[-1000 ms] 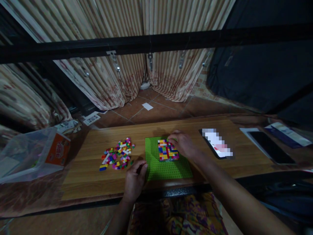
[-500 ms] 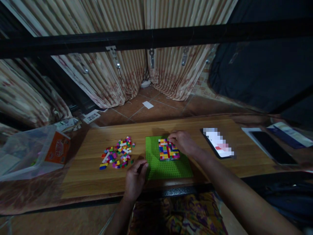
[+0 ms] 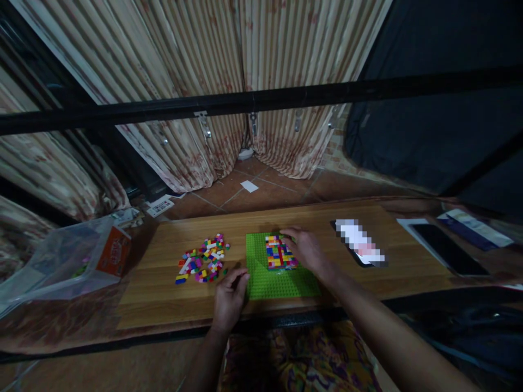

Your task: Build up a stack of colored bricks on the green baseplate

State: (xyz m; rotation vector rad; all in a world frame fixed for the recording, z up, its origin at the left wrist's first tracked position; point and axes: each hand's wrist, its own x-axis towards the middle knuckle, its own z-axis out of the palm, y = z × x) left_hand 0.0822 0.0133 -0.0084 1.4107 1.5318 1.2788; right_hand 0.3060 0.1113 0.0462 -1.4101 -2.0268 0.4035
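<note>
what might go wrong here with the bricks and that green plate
The right hand is at the far right corner of the brick block, so its fingers might knock pieces there. The left hand is close to the loose bricks and might nudge a few. It is also by the green plate's left edge, where a bump could shift the plate.

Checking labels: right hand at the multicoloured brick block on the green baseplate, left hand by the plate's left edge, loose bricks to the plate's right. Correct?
No: the loose bricks lie to the left of the green baseplate, as the head view shows. Right hand at the multicoloured brick block, left hand by the plate's left edge: both correct.
</note>
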